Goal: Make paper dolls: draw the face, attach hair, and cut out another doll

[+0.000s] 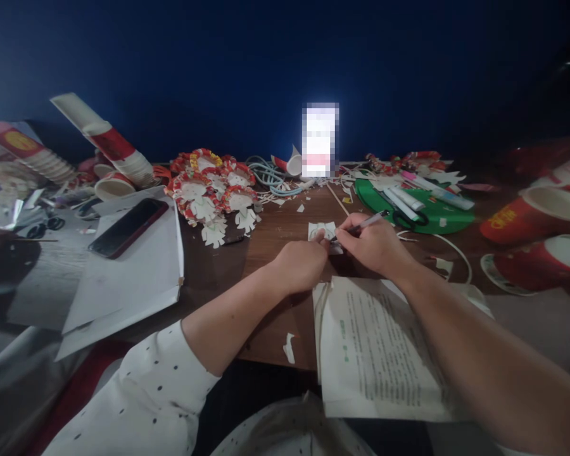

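Observation:
My right hand (pixel 373 240) is closed round a pen (pixel 368 223), its tip at a small white piece of paper (pixel 322 229) on the brown table. My left hand (pixel 306 256) has its fingers curled and pressed on that same paper, holding it against the table. Both hands nearly meet there and cover part of the paper, so any marks on it are hard to make out. Below my right forearm lies a printed booklet (pixel 380 348) with lines of text.
A lit phone screen (pixel 320 139) stands at the back. Red-trimmed paper crafts (pixel 213 190) are heaped left of it. Scissors (pixel 411 220) and markers rest on a green disc (pixel 444 218). Red paper cups (pixel 527 215) stand right; a dark phone (pixel 128 228) lies on papers left.

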Demonstrator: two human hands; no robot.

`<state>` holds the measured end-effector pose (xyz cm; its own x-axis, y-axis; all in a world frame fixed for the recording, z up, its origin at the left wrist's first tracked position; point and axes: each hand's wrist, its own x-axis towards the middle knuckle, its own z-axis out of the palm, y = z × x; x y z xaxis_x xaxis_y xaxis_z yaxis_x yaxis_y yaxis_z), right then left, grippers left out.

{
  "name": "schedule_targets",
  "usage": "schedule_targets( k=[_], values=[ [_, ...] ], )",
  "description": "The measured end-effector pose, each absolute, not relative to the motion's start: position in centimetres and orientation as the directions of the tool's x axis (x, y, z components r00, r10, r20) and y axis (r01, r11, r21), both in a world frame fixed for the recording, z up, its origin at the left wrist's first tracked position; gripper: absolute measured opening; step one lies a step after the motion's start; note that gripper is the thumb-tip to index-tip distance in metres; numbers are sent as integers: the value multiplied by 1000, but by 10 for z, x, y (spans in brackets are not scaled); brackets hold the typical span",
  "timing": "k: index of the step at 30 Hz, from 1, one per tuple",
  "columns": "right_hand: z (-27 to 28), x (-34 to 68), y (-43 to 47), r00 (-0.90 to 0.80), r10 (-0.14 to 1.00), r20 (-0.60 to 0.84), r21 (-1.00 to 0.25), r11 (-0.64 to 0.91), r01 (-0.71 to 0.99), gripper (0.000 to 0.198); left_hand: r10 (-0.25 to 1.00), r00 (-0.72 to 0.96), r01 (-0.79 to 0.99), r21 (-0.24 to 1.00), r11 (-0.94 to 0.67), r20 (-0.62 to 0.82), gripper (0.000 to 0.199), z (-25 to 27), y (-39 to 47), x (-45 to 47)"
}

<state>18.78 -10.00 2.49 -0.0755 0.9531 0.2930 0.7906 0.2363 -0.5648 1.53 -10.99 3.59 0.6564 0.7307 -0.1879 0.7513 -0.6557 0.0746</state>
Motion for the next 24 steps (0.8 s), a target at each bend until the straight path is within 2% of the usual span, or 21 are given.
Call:
schedule_targets(
  k=[11,18,24],
  values=[
    [30,191,-99,-73,978,194,-653,184,735,14,731,657,748,42,-662,-186,50,39,-112,15],
    [24,189,-100,-59,930,362,-568,271,777,15,731,658,751,77,-656,-181,47,43,-113,14],
    [16,188,-98,-109,907,406,-527,330,783,14,729,665,744,64,-665,-160,46,40,-112,14]
  ],
)
